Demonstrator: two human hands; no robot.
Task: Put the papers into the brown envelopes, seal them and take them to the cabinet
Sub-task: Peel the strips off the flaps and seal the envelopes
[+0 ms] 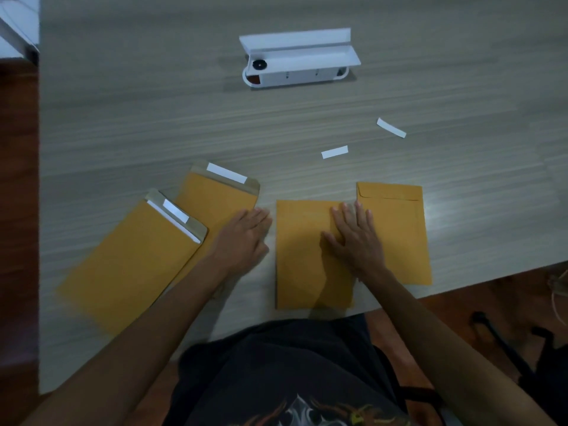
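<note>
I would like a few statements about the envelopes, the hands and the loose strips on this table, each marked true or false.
1. Four brown envelopes lie on the table. True.
2. The right hand lies flat on the middle envelope. True.
3. The left hand holds a white strip. False: it rests open, holding nothing, its fingers between two envelopes.
4. The two left envelopes have open flaps with white strips on them. True.
5. The rightmost envelope has its flap standing open. False: its flap is folded down.
6. Two loose strips lie on top of the white dispenser. False: they lie on the bare table, nearer the person.
</note>
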